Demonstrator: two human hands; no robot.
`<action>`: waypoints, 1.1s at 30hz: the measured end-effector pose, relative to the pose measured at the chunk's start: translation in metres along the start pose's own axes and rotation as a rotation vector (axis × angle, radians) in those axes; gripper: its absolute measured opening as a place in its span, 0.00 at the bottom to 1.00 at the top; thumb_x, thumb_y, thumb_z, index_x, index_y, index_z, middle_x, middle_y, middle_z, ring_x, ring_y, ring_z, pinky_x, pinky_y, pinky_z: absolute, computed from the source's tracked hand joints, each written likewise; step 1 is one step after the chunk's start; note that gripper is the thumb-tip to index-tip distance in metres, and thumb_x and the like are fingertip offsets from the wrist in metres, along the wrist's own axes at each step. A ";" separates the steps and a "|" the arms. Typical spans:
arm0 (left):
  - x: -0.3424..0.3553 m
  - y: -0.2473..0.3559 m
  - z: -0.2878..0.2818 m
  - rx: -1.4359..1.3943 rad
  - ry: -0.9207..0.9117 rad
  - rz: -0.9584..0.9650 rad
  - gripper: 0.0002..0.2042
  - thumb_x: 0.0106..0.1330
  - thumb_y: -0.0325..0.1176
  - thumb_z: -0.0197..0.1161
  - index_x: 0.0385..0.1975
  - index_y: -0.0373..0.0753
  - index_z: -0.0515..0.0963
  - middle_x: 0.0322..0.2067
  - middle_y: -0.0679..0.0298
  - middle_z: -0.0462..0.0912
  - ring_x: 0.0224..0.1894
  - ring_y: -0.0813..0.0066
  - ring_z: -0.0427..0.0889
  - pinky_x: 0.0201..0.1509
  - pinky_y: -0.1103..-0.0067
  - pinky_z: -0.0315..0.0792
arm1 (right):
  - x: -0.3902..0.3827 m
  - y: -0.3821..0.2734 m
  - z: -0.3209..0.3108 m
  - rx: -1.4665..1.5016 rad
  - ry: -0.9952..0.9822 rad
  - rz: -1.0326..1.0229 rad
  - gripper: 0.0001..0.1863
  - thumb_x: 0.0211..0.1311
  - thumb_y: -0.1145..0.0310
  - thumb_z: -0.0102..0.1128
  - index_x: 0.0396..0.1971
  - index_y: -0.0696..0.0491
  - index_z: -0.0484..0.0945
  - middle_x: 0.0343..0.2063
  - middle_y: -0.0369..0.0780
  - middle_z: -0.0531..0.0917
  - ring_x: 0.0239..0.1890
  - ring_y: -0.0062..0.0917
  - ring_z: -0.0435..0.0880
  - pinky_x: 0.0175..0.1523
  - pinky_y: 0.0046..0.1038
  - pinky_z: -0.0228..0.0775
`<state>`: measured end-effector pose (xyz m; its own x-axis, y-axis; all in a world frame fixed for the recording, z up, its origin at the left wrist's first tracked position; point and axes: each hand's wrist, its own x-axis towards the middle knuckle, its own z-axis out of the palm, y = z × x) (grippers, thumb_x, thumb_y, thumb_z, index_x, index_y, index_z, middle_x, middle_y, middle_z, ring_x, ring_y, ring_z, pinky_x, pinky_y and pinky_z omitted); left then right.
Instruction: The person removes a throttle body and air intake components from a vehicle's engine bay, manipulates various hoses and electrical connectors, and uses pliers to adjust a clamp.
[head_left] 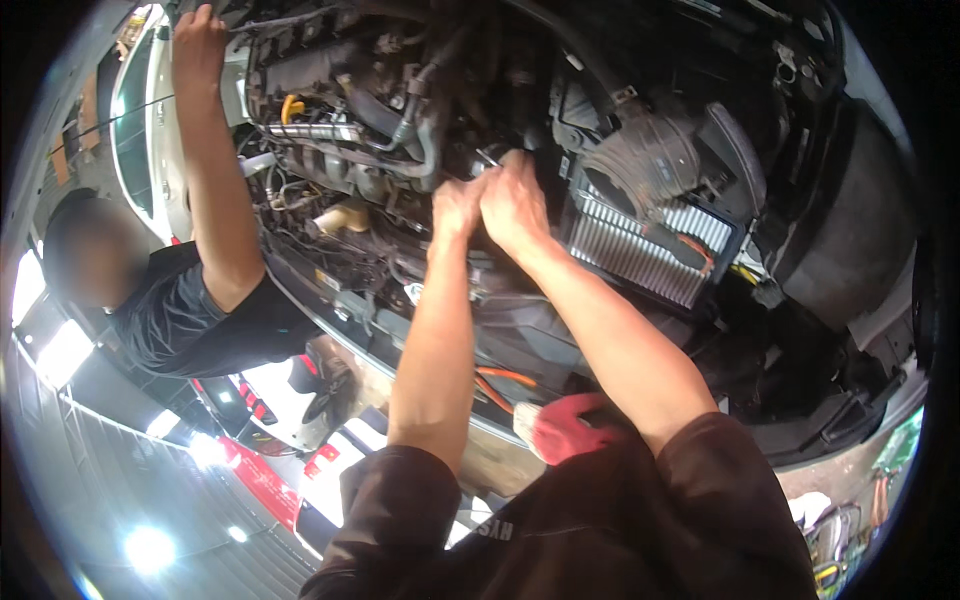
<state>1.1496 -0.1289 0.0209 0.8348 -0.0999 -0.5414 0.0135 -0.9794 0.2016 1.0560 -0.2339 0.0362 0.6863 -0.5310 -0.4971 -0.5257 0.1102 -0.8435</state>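
Both of my hands reach into the middle of an open engine bay, close together beside the engine (350, 165). My left hand (457, 208) is closed, its fingertips turned down among dark parts. Just right of it and nearly touching, my right hand (514, 203) is closed too. A short shiny metal piece (487, 157) sticks out at its fingertips; its kind is too small to tell. What the left fingers grip is hidden. Dark hoses and pipes surround both hands.
Right of my forearm lies a pleated air filter (625, 250) beneath a ribbed intake duct (645, 155). A red glove (570, 428) and an orange-handled tool (507, 377) rest near the front edge. At left, a co-worker's raised arm (215, 190) reaches up. An orange-yellow handle (291, 108) tops the engine.
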 end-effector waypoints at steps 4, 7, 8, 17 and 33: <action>0.000 0.002 -0.011 0.018 -0.027 -0.041 0.46 0.56 0.67 0.70 0.43 0.15 0.81 0.41 0.26 0.84 0.54 0.39 0.86 0.56 0.60 0.78 | -0.007 -0.004 0.007 0.133 0.085 0.000 0.14 0.77 0.65 0.46 0.52 0.60 0.67 0.55 0.61 0.73 0.53 0.63 0.78 0.58 0.56 0.71; -0.005 0.010 -0.011 0.032 -0.033 -0.065 0.44 0.57 0.67 0.68 0.40 0.16 0.82 0.37 0.27 0.84 0.51 0.41 0.87 0.53 0.60 0.78 | -0.010 -0.005 0.008 0.202 0.059 0.021 0.15 0.77 0.64 0.46 0.52 0.59 0.67 0.54 0.60 0.73 0.54 0.63 0.77 0.59 0.56 0.71; -0.005 0.012 -0.014 0.067 -0.035 -0.069 0.44 0.59 0.69 0.66 0.37 0.17 0.82 0.35 0.28 0.84 0.50 0.42 0.88 0.51 0.61 0.79 | -0.009 -0.005 0.008 0.212 0.049 0.027 0.15 0.78 0.64 0.45 0.52 0.59 0.68 0.54 0.59 0.73 0.55 0.61 0.77 0.59 0.54 0.71; 0.001 -0.010 -0.025 -0.176 -0.162 0.065 0.42 0.55 0.46 0.74 0.65 0.22 0.70 0.51 0.39 0.85 0.60 0.51 0.83 0.65 0.67 0.73 | -0.002 -0.003 0.012 0.233 0.123 0.007 0.15 0.78 0.63 0.45 0.51 0.59 0.71 0.53 0.59 0.77 0.55 0.59 0.77 0.60 0.52 0.68; 0.004 -0.019 0.015 0.060 0.136 0.408 0.43 0.69 0.50 0.66 0.71 0.22 0.55 0.57 0.28 0.76 0.60 0.32 0.78 0.67 0.58 0.71 | -0.001 0.002 0.003 0.240 0.082 -0.009 0.14 0.77 0.62 0.46 0.52 0.57 0.68 0.52 0.58 0.75 0.52 0.61 0.78 0.58 0.55 0.71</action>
<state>1.1443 -0.1138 0.0029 0.8303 -0.4609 -0.3134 -0.3614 -0.8733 0.3268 1.0558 -0.2302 0.0346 0.6424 -0.5979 -0.4793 -0.3787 0.2960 -0.8769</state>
